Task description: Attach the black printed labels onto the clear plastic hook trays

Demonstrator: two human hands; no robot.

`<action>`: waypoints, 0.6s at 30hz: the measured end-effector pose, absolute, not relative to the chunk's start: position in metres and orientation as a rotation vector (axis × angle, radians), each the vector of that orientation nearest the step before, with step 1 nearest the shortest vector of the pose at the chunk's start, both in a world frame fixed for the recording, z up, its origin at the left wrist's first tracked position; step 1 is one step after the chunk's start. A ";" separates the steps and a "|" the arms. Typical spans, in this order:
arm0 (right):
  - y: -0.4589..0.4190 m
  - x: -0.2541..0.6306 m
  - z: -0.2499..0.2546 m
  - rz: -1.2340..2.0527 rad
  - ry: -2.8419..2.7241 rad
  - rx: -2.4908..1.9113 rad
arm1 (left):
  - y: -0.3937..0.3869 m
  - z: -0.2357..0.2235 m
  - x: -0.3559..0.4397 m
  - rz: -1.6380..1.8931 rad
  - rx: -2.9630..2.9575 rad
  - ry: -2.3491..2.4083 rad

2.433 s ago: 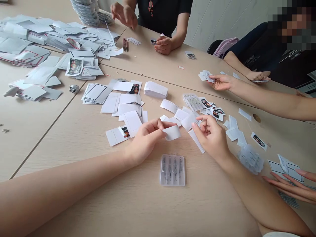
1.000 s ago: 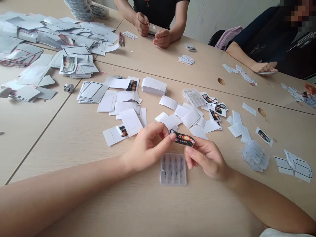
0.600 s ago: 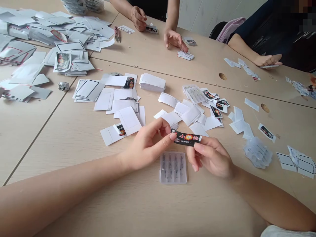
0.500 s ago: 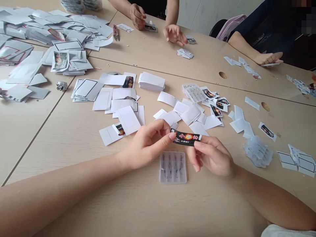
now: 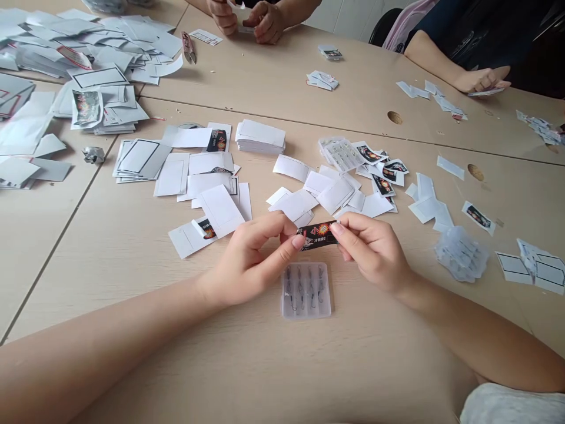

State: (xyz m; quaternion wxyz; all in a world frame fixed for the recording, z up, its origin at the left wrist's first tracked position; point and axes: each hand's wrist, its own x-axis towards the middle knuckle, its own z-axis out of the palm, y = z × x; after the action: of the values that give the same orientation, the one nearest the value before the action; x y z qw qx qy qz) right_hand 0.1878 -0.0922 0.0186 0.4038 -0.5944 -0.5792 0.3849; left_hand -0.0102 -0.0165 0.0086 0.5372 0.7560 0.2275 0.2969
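Observation:
A black printed label (image 5: 318, 234) with a red and yellow starburst is stretched between my two hands. My left hand (image 5: 260, 250) pinches its left end between thumb and fingers. On the other end, my right hand (image 5: 374, 250) has a thumb-and-finger pinch near the top corner. Just below, flat on the table, lies a clear plastic box (image 5: 306, 290) with several dark fishing hooks in its compartments. It touches neither hand. Beyond my hands are loose white paper backings (image 5: 335, 194) and more black labels (image 5: 383, 185).
Past the papers sits another clear box (image 5: 341, 153). To the right is a heap of clear boxes (image 5: 461, 253). A large pile of label sheets (image 5: 101, 44) covers the far left, beside red-handled snips (image 5: 188, 47). Two people work across the table (image 5: 265, 365).
My right hand has moved up and left and shifted its hold on the label's right end. The view has shifted slightly. The person opposite has brought both hands together.

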 end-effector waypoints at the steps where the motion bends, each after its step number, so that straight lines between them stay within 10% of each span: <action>1: -0.092 0.188 0.019 0.949 -1.485 -1.502 | -0.017 0.011 -0.010 0.686 1.800 0.568; 18: -0.135 0.185 0.018 1.138 -1.710 -1.842 | -0.046 0.019 -0.020 0.257 2.099 0.958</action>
State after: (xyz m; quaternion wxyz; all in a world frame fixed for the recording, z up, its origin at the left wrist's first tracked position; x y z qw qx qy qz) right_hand 0.1853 -0.1347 0.0181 0.1901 -0.6555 -0.6084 0.4050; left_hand -0.0201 -0.0465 0.0191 0.3985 0.8293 0.3784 0.1015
